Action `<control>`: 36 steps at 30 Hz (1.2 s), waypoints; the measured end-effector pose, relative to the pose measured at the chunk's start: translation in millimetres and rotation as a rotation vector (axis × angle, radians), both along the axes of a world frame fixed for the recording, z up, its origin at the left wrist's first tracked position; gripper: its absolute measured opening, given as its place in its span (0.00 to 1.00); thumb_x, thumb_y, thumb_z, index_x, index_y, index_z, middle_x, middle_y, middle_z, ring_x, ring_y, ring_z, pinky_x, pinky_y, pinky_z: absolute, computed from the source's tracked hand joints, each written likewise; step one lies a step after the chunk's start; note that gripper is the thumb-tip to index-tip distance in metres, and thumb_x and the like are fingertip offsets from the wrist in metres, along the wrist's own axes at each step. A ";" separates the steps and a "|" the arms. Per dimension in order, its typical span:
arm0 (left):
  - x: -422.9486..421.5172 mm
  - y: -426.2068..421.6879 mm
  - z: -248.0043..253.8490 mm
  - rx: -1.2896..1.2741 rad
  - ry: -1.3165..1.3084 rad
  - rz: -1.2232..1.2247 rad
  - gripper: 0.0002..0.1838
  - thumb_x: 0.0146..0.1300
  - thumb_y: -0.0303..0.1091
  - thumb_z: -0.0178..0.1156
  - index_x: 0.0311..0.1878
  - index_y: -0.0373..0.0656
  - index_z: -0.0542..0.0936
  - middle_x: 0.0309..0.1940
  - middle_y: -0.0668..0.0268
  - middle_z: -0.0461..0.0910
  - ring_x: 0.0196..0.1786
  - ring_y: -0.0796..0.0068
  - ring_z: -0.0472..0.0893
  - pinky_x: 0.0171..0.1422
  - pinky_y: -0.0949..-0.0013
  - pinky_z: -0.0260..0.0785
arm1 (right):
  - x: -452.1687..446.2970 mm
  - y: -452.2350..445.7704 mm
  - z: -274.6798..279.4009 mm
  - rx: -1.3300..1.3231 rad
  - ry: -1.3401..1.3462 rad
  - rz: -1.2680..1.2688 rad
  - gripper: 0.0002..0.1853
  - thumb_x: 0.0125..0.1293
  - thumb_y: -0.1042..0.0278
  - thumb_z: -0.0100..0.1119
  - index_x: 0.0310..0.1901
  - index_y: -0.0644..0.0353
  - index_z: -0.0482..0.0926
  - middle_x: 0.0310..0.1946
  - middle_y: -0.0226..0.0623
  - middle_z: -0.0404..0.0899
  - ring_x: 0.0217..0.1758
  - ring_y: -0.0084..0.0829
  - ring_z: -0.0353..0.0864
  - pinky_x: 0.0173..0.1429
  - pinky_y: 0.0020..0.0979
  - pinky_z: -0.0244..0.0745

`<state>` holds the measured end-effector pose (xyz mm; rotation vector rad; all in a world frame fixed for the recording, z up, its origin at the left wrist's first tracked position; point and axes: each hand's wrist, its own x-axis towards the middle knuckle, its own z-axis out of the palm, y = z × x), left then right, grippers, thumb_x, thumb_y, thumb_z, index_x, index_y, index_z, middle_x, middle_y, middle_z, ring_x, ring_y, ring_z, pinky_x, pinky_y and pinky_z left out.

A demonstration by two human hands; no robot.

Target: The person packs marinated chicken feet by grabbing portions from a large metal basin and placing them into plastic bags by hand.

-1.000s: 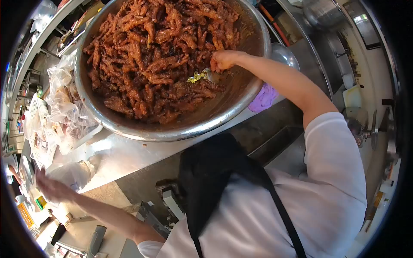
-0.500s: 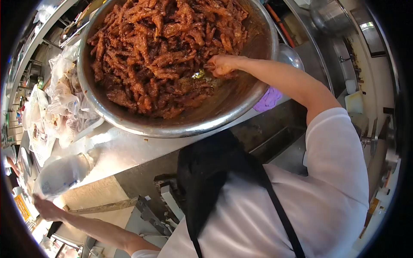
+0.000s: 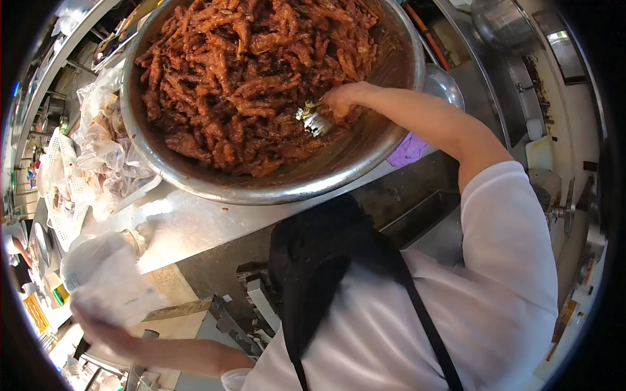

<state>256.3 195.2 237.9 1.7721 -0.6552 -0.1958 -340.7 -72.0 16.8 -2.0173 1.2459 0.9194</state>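
Observation:
A wide metal bowl (image 3: 274, 194) is heaped with brown, glazed chicken feet (image 3: 228, 85). Over its right side, my right hand (image 3: 344, 101) is closed around a shiny silvery metal piece (image 3: 315, 122) low among the chicken feet. Its full shape is hidden by my fingers and the food. At the lower left, my left hand (image 3: 98, 326) grips a thin translucent plastic bag (image 3: 127, 287), both smeared by motion. Just behind that bag, a bundle of clear plastic (image 3: 81, 260) sits at the counter's edge.
Left of the bowl, crumpled clear bags (image 3: 107, 150) lie by a white perforated basket (image 3: 62, 189). A purple cloth (image 3: 407, 150) is on the steel counter (image 3: 189, 225), under the bowl's right rim. A rounded metal vessel (image 3: 502, 26) stands at the upper right.
My left hand has moved right and slightly down, and a plastic bag now shows in it. My right hand has shifted slightly right, exposing more of the silvery metal piece.

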 end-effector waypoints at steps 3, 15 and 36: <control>-46.1 -24.0 -75.0 0.085 0.582 -0.091 0.26 0.68 0.40 0.56 0.66 0.38 0.69 0.62 0.63 0.70 0.64 0.73 0.67 0.69 0.69 0.56 | -7.3 -4.2 26.0 -0.140 -0.080 -0.063 0.27 0.51 0.68 0.63 0.55 0.63 0.76 0.47 0.48 0.81 0.49 0.43 0.80 0.49 0.42 0.75; -62.3 -127.0 -250.3 0.474 -0.323 -0.300 0.29 0.65 0.52 0.55 0.56 0.32 0.75 0.53 0.49 0.77 0.52 0.55 0.76 0.60 0.59 0.65 | 67.7 53.0 31.5 0.194 -0.371 -0.016 0.24 0.52 0.73 0.65 0.52 0.72 0.77 0.43 0.52 0.82 0.47 0.37 0.81 0.47 0.35 0.75; -124.8 15.6 -210.6 0.495 -0.350 -0.143 0.16 0.63 0.40 0.60 0.41 0.33 0.81 0.41 0.55 0.76 0.40 0.60 0.74 0.45 0.57 0.66 | 22.2 43.6 41.0 0.007 -0.094 0.091 0.26 0.52 0.53 0.66 0.51 0.58 0.81 0.50 0.45 0.81 0.55 0.45 0.78 0.56 0.44 0.73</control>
